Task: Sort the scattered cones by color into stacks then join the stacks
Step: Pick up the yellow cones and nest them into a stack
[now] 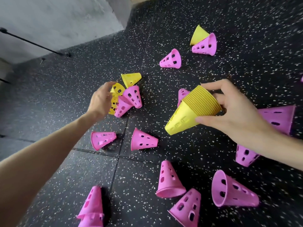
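Note:
My right hand (pixel 232 112) grips a stack of yellow cones (pixel 191 112) by its wide end, held above the floor with the tip pointing down left. My left hand (pixel 100 99) reaches into a small heap where yellow cones (pixel 117 90) lie under two pink cones (pixel 131 97); its fingers touch a yellow one, but I cannot make out whether they hold it. Another yellow cone (pixel 131 78) lies just behind the heap. Far back, a yellow cone (pixel 198 35) leans against a pink cone (pixel 205 45). Several pink cones (pixel 142 140) lie scattered on the floor.
The floor is black speckled rubber tiles (pixel 82 177) with seams. A grey wall (pixel 57 22) rises at the back left, with a thin black rod (pixel 32 41) slanting down to the floor. More pink cones (pixel 232 190) crowd the near right and bottom edge.

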